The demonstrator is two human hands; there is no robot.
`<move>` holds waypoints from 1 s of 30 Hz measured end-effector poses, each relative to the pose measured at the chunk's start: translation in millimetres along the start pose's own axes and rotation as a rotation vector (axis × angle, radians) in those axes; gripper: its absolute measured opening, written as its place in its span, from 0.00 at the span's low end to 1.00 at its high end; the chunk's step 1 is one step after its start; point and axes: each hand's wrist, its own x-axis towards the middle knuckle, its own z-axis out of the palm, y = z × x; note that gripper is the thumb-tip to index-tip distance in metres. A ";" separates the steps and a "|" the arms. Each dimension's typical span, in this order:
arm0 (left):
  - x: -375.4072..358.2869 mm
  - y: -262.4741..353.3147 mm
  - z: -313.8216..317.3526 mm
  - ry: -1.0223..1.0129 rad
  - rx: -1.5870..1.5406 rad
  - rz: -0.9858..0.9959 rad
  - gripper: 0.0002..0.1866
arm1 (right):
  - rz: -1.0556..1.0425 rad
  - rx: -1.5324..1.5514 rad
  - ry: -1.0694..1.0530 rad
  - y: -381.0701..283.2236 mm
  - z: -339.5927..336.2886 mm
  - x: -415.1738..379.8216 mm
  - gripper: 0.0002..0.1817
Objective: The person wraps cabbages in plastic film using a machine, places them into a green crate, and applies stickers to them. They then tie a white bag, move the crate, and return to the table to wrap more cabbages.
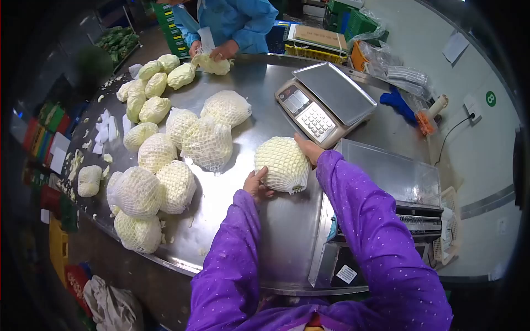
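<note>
A pale green cabbage (281, 165) in a white foam net sits on the metal table between my two hands. My left hand (258, 185) grips its lower left side, fingers partly tucked beneath. On the upper right side, my right hand (309, 149) presses against the net, with its fingers mostly hidden behind the cabbage. Left of my hands, several netted cabbages (207, 144) lie grouped, some resting on others. Just beyond my right hand stands a weighing scale (317, 118) with a keypad and a bare metal plate.
Unwrapped cabbages (155, 85) lie at the far left, where a co-worker's hands (225, 51) hold another cabbage and a white net. A flat-topped machine (386, 171) stands right of my right arm. A blue glove (398, 105) lies near the wall.
</note>
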 end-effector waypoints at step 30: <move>-121.6 -35.0 260.0 -0.475 1.357 1.304 0.34 | -0.792 0.048 0.563 130.8 -242.1 -310.3 0.15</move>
